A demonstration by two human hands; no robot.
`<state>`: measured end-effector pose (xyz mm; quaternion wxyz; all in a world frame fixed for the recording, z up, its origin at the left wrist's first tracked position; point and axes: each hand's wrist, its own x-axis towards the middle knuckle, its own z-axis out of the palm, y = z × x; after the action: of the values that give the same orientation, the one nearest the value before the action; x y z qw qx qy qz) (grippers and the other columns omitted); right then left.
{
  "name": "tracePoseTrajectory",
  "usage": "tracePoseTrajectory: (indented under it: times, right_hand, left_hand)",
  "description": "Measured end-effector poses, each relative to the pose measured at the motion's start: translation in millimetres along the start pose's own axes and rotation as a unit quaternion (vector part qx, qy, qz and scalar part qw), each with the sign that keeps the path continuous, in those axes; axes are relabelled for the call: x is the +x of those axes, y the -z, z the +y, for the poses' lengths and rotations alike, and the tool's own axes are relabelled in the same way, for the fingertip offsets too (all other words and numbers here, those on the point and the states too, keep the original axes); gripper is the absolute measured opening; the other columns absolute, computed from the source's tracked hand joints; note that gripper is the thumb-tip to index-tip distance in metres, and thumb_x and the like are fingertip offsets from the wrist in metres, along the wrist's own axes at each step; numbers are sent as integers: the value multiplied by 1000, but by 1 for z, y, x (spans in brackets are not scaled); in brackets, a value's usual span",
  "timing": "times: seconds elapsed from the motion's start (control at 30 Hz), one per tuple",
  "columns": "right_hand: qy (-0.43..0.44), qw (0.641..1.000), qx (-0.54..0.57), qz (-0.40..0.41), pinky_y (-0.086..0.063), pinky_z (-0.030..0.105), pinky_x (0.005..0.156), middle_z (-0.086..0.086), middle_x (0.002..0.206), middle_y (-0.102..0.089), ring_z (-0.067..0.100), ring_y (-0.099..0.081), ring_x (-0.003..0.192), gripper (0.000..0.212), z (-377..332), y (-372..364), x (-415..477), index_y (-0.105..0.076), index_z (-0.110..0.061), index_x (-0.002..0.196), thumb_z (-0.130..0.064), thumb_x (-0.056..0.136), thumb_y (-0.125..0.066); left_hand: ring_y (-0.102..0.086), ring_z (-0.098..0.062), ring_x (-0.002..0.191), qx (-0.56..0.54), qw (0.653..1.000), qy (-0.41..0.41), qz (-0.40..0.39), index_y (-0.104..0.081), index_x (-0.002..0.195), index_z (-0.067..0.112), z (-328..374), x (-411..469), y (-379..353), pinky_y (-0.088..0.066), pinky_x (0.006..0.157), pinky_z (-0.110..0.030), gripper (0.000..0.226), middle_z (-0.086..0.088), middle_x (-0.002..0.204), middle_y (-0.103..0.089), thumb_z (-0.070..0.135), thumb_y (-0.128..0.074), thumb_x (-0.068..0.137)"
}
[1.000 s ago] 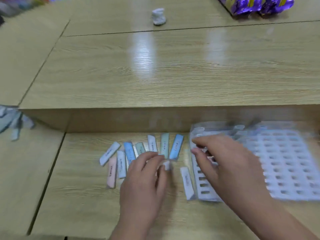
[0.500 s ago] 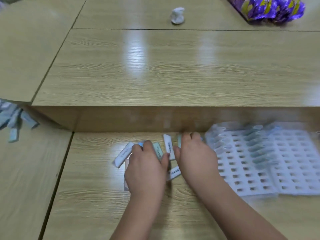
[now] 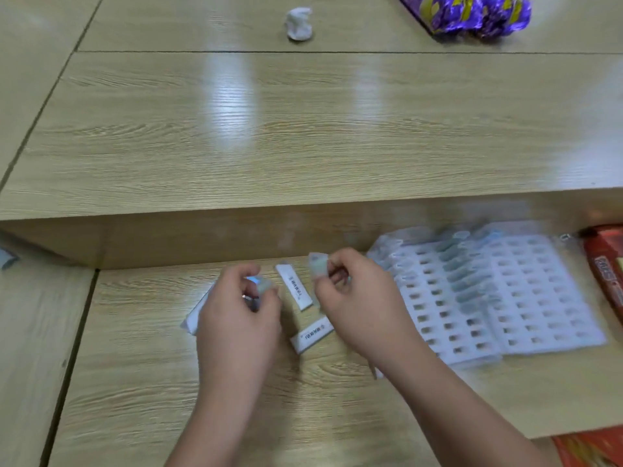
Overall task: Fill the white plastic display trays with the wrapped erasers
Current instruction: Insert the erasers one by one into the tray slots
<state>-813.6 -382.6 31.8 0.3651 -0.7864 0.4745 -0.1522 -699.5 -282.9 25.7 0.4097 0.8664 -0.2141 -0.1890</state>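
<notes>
Wood-grain desk [image 3: 168, 382], two levels: low front surface, raised shelf behind it across the middle of the frame.

Far left edge: bluish wrapped bits [image 3: 6, 258], mostly cut off.

Lower centre-left: left hand [image 3: 239, 318], fingers curled in and gripping held erasers [image 3: 260, 285] with blue and green wrappers. They are blurred, so I can't tell the count. White eraser [image 3: 196, 316] lies on the desk, sticking out from under that hand on its left side.

Between the hands, on the desk: upright white eraser [image 3: 295, 288] with printed text, and angled white eraser [image 3: 312, 334] below it, close but apart.

Centre-right: right hand [image 3: 357, 298], thumb and fingertips pinching pale green eraser [image 3: 318, 264], which is lifted off the desk, its top end poking up above the fingers.

Right of that: white display trays [image 3: 526, 308] flat on the low surface and overlapping. One slanted column of slots holds tray erasers [image 3: 458, 276], greenish; the other visible slots show bare.

Far right edge: red box [image 3: 606, 274], partly cut off.

Top of frame: crumpled white paper [image 3: 298, 23] at centre, purple foil bag [image 3: 472, 11] at upper right.
</notes>
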Motion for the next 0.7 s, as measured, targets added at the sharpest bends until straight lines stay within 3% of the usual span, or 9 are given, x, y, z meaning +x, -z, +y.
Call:
tracePoseTrajectory:
  times: [0.1, 0.2, 0.23, 0.33, 0.43, 0.53, 0.63, 0.7]
  right_hand:
    - [-5, 993, 116, 1, -37, 13, 45, -16, 57, -55, 2, -46, 47, 13, 6, 30, -16, -56, -31, 80, -39, 89, -61]
    - [-17, 977, 213, 14, -40, 20, 46, -14, 57, -49, 3, -42, 49, 5, 23, 65, -31, -61, -33, 88, -28, 90, -63]
    - [-19, 972, 233, 20, -43, 22, 48, -14, 61, -52, 3, -46, 52, 12, 31, 76, -36, -63, -37, 95, -26, 90, -63]
    - [-2, 976, 207, 60, -49, 23, 56, -11, 71, -57, 6, -55, 59, 31, 57, 112, -47, -61, -45, 112, -27, 87, -63]
    - [4, 980, 166, 113, -55, 35, 61, -7, 76, -58, 13, -59, 63, 30, 85, 143, -50, -63, -44, 110, -24, 87, -65]
    - [-2, 979, 155, 136, -55, 46, 64, -5, 79, -59, 16, -60, 65, 26, 109, 161, -48, -64, -41, 106, -24, 87, -67]
    - [15, 978, 163, 132, -58, 36, 66, -8, 85, -65, 16, -66, 74, 23, 126, 169, -45, -64, -42, 106, -31, 86, -66]
    - [37, 982, 141, 124, -55, 23, 69, -15, 90, -68, 12, -68, 80, 19, 135, 170, -44, -64, -45, 103, -36, 86, -65]
  left_hand:
    - [-66, -2, 67, -82, 996, 0, -24, -70, 92, 39, 14, -1, 11, -48, 60, -27, 11, 18, 77, -69, 30, -70, 86]
    - [-72, -13, 65, -172, 982, -1, -79, -72, 90, 39, 32, -10, 10, -53, 59, -25, 18, 9, 74, -73, 22, -69, 90]
    - [-74, -15, 67, -199, 975, 6, -99, -73, 91, 38, 36, -14, 8, -54, 59, -21, 21, 7, 75, -73, 18, -67, 91]
    - [-75, -18, 73, -242, 955, 33, -169, -78, 93, 35, 46, -26, -5, -58, 67, -23, 26, -1, 77, -76, 13, -63, 94]
    - [-76, -19, 81, -280, 932, 76, -217, -80, 88, 29, 56, -39, -25, -58, 66, -22, 26, -5, 86, -78, 9, -64, 93]
    - [-73, -7, 81, -271, 930, 75, -239, -80, 89, 32, 66, -51, -42, -51, 74, -30, 15, 1, 90, -78, 20, -74, 84]
    - [-66, 2, 68, -275, 929, 65, -240, -79, 92, 36, 74, -62, -52, -46, 75, -30, 25, 6, 87, -77, 40, -74, 69]
    - [-68, -1, 70, -280, 931, 55, -226, -77, 93, 37, 76, -69, -60, -48, 75, -30, 18, 3, 88, -77, 33, -73, 76]
